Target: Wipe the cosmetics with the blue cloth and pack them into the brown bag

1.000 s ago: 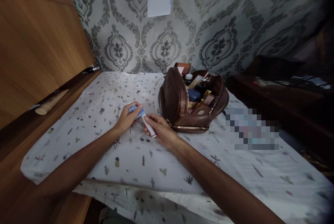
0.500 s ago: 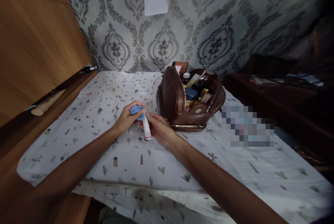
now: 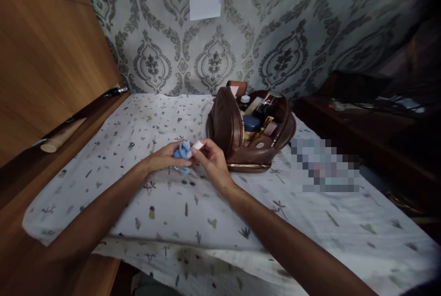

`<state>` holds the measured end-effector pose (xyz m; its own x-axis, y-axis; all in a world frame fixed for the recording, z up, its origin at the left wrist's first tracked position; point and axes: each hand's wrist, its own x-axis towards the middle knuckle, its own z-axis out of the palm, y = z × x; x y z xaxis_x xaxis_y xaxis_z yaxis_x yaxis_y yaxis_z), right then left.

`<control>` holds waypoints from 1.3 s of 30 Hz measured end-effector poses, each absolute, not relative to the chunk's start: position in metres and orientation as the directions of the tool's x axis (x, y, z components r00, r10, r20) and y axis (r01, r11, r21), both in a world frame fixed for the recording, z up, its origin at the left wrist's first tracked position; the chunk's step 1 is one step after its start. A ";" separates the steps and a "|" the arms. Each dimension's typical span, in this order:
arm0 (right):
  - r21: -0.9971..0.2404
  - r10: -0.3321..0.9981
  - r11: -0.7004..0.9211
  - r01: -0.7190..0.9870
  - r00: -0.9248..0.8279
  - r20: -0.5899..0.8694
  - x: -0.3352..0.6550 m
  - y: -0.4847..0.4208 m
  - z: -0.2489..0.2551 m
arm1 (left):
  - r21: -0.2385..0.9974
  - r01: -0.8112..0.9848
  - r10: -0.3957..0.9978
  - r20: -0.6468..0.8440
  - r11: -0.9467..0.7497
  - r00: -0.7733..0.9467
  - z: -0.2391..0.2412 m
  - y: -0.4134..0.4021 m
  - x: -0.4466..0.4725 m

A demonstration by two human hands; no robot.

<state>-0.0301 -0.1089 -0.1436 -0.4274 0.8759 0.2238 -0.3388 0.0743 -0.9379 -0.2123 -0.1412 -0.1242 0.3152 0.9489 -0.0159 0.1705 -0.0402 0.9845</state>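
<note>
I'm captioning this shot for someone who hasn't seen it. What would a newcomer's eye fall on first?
The two hands meeting mid-table on the printed sheet: the left hand holds a blue cloth at the end of a small white tube held in the right hand. Just right of them stands an open brown pouch crammed with bottles and cosmetics. Behind, grey damask wallpaper carries one white paper slip.

Two bare forearms (image 3: 103,213) — slender, unclothed to the frame's lower edge — end in a bare left hand (image 3: 161,160) and right hand (image 3: 212,163) at centre.
</note>
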 end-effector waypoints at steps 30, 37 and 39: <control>-0.778 0.784 0.514 0.363 -0.567 0.253 -0.023 -0.120 -0.140 | 0.988 -0.109 0.928 0.060 -0.107 -0.369 -0.129 -0.128 -0.210; -0.949 0.749 0.263 0.173 -0.657 0.088 -0.025 -0.115 -0.145 | 0.958 -0.217 0.951 0.122 -0.187 -0.284 -0.127 -0.130 -0.206; -0.988 0.740 0.101 0.119 -0.673 -0.006 -0.027 -0.112 -0.146 | 0.964 -0.198 0.966 0.133 -0.179 -0.223 -0.128 -0.132 -0.208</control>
